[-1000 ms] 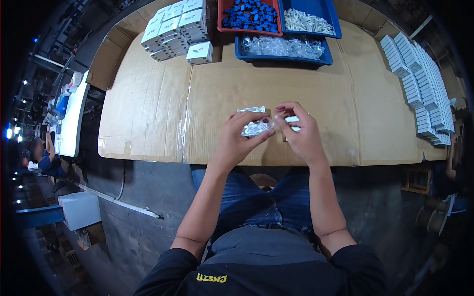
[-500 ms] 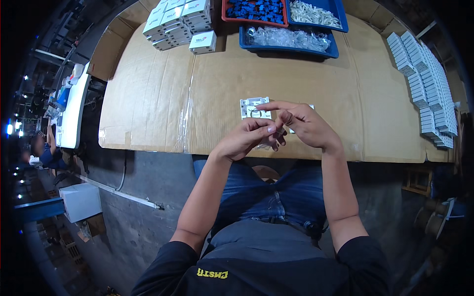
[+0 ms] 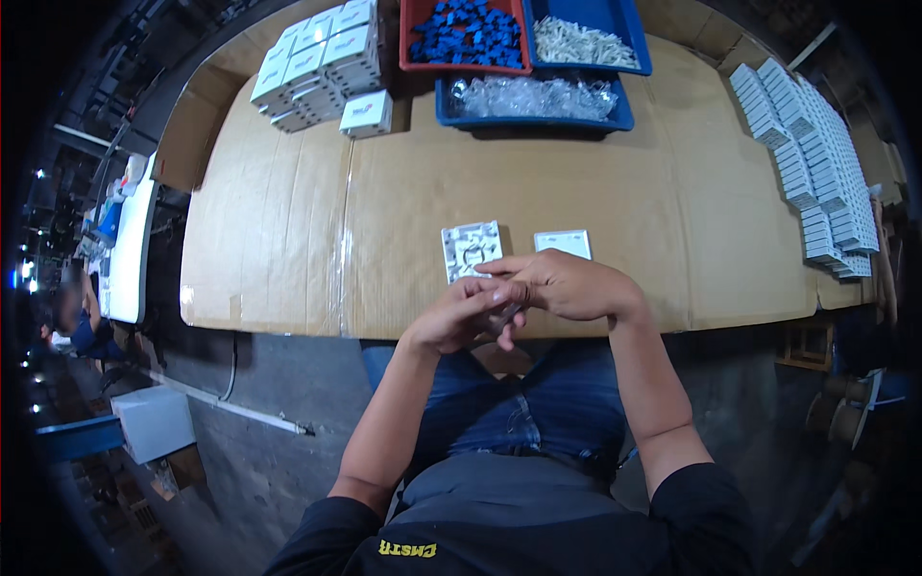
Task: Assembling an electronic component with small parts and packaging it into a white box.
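Note:
My left hand and my right hand meet above the cardboard-covered table's near edge, their fingers bent and overlapping. Something small and see-through glints between the fingertips, but most of it is hidden. Just beyond my hands lies an open white plastic housing with a dark curved line inside; the right index finger reaches over its near corner. To its right rests a flat white rectangular plastic piece, partly behind my right hand.
Far back stand a red tray of blue parts, a blue tray of white parts and a blue tray of clear plastic pieces. White boxes are stacked back left; white units line the right. A person sits far left.
The view has shifted, so the table sits lower in the picture. My right hand has drawn slightly nearer to me, uncovering more of the flat white piece. My hands stay together.

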Available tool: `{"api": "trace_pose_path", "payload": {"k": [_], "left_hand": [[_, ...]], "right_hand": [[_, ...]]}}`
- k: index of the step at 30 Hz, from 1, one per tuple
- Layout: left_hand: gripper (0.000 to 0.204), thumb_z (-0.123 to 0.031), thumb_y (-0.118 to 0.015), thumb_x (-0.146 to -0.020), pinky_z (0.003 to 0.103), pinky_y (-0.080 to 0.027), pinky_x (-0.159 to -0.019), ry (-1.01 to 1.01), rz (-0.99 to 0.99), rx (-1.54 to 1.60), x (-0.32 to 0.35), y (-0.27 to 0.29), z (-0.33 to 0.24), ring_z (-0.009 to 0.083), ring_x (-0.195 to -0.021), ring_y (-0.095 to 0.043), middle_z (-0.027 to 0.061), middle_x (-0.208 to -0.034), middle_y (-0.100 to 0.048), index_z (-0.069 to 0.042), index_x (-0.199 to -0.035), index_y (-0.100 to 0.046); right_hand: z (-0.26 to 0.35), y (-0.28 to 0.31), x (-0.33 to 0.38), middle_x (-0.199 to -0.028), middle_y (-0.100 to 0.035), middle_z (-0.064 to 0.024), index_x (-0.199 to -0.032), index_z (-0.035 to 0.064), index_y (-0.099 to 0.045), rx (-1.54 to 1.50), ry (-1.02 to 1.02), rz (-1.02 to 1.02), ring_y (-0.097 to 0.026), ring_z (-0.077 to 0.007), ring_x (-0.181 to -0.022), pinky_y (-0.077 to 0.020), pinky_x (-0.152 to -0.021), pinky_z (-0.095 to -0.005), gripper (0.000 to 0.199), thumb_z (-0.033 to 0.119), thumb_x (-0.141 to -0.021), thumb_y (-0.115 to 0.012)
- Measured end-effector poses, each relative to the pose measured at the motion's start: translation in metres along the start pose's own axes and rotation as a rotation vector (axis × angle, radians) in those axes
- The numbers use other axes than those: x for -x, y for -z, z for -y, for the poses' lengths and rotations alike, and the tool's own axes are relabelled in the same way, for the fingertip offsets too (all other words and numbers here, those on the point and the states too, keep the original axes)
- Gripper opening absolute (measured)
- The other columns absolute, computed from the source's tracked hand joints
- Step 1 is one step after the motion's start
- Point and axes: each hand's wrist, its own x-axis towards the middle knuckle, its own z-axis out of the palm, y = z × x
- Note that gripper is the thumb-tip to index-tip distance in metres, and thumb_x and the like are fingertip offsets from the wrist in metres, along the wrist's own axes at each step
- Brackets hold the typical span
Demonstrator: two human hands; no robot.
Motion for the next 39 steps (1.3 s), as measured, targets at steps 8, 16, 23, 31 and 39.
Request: {"api": "trace_pose_path", "payload": {"k": [8,16,23,31,39], "left_hand": [[0.053,-0.048,-0.048,-0.109,0.029,-0.053,-0.054,0.096,-0.003,0.049,-0.001,0.02,0.01,0.0122,-0.063,-0.057,0.0056,-0.086,-0.063,0.002,-0.118,-0.063],[0.059,-0.055,-0.039,-0.108,0.028,-0.045,-0.05,0.324,0.054,0.244,-0.008,0.035,0.024,0.0092,-0.057,-0.048,0.0025,-0.08,-0.058,-0.001,-0.115,-0.063],[0.058,-0.054,-0.043,-0.108,0.027,-0.052,-0.052,0.36,0.074,0.196,-0.009,0.039,0.022,0.0091,-0.063,-0.059,0.0022,-0.085,-0.065,-0.001,-0.115,-0.066],[0.056,-0.051,-0.042,-0.109,0.025,-0.054,-0.052,0.358,0.09,0.214,-0.011,0.036,0.019,0.0084,-0.066,-0.062,0.0029,-0.088,-0.067,-0.001,-0.115,-0.066],[0.057,-0.052,-0.044,-0.109,0.027,-0.055,-0.054,0.35,0.116,0.207,-0.015,0.034,0.017,0.0091,-0.069,-0.063,0.0033,-0.09,-0.069,0.0,-0.118,-0.065]], "right_hand": [[-0.008,0.101,-0.001,-0.103,-0.076,-0.0065,-0.116,0.0003,-0.073,0.255,-0.023,-0.531,-0.067,-0.0108,-0.093,-0.0544,-0.084,-0.031,0.021,0.012,-0.099,-0.07],[-0.048,0.302,-0.043,-0.103,-0.074,-0.012,-0.104,0.0092,-0.074,0.853,-0.115,-1.274,-0.071,-0.0313,-0.096,-0.0558,-0.082,-0.0436,0.016,0.02,-0.094,-0.068],[-0.073,0.349,-0.078,-0.112,-0.067,-0.0068,-0.105,0.0129,-0.074,1.139,-0.276,-1.24,-0.067,-0.0309,-0.107,-0.0547,-0.089,-0.0453,0.016,0.025,-0.096,-0.068],[-0.089,0.372,-0.09,-0.111,-0.068,-0.0083,-0.101,0.0149,-0.075,1.007,-0.281,-1.287,-0.068,-0.0312,-0.107,-0.0546,-0.089,-0.0452,0.015,0.022,-0.089,-0.074],[-0.077,0.372,-0.076,-0.111,-0.071,-0.007,-0.102,0.0091,-0.075,0.658,-0.022,-1.361,-0.066,-0.0211,-0.088,-0.0531,-0.074,-0.0355,0.015,0.02,-0.092,-0.074]]}}
